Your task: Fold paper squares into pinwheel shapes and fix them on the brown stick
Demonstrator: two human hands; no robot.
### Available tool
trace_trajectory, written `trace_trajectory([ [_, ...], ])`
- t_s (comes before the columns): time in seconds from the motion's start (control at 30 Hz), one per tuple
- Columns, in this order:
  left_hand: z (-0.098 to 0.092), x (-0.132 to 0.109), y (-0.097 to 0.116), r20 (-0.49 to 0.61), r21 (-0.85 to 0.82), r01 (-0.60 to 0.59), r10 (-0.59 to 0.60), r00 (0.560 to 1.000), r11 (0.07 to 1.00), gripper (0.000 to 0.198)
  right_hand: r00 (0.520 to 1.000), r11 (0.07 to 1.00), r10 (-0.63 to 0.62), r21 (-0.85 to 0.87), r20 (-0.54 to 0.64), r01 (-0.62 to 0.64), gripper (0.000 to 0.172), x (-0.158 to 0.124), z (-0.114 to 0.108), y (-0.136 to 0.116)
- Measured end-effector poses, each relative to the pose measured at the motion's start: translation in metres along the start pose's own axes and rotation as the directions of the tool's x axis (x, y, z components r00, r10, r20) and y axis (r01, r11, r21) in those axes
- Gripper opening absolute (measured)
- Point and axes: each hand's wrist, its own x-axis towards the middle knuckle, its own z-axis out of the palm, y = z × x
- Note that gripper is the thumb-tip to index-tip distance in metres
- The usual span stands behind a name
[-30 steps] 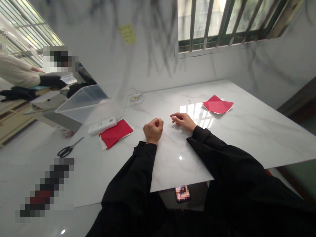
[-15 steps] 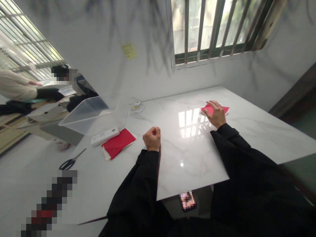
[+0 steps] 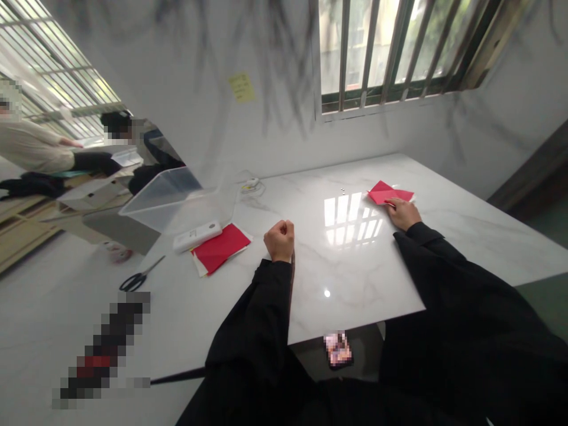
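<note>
My left hand (image 3: 279, 241) rests on the marble-patterned table (image 3: 355, 266) as an upright fist. Its curled fingers hide whatever may be inside. Farther off to the right, my right hand (image 3: 404, 214) has its thumb and fingers closed at the near edge of a folded red paper (image 3: 382, 192). Pale edging shows at the paper's right side. Left of my left hand lies a small stack of red paper (image 3: 223, 247) with white and yellow sheets beneath.
A white oblong device (image 3: 197, 236) touches the stack, beside a clear plastic bin (image 3: 164, 198). Black-handled scissors (image 3: 137, 279) lie at the left. Tiny pieces (image 3: 343, 191) sit near the wall. A phone (image 3: 338, 349) shows below the table edge. Two people are at the far left.
My right hand has drawn back from over the red paper and closed its fingers at the near edge, uncovering more of it. My left fist stays put; the view has shifted slightly.
</note>
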Motion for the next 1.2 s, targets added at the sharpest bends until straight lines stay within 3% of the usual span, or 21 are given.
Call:
trace_trajectory([
  [0.37, 0.004, 0.001, -0.001, -0.007, 0.000, -0.003, 0.003, 1.000, 1.000, 0.045, 0.977, 0.983, 0.184, 0.018, -0.108, -0.183, 0.042, -0.001, -0.010, -0.003],
  [0.6, 0.003, 0.002, 0.000, 0.005, -0.030, -0.009, 0.009, 1.000, 1.000, 0.046, 0.994, 0.994, 0.106, 0.025, -0.026, -0.105, 0.051, 0.000, -0.009, -0.004],
  [0.7, 0.003, 0.002, 0.000, 0.004, -0.027, -0.009, 0.009, 1.000, 1.000, 0.046, 0.996, 0.996, 0.087, 0.036, -0.033, -0.086, 0.042, -0.001, -0.009, -0.005],
  [0.87, 0.004, 0.003, 0.000, 0.004, -0.017, -0.009, 0.009, 1.000, 1.000, 0.046, 0.976, 0.971, 0.185, 0.177, -0.111, -0.163, 0.028, -0.004, -0.013, -0.009],
  [1.1, 0.005, 0.004, -0.003, 0.018, -0.026, 0.006, -0.006, 1.000, 1.000, 0.046, 0.960, 0.914, 0.280, 0.312, -0.017, -0.261, 0.033, -0.004, -0.020, -0.010],
  [1.2, 0.005, 0.004, -0.002, 0.024, -0.031, 0.011, -0.010, 1.000, 0.999, 0.046, 0.949, 0.899, 0.312, 0.335, -0.037, -0.283, 0.032, -0.006, -0.024, -0.011],
])
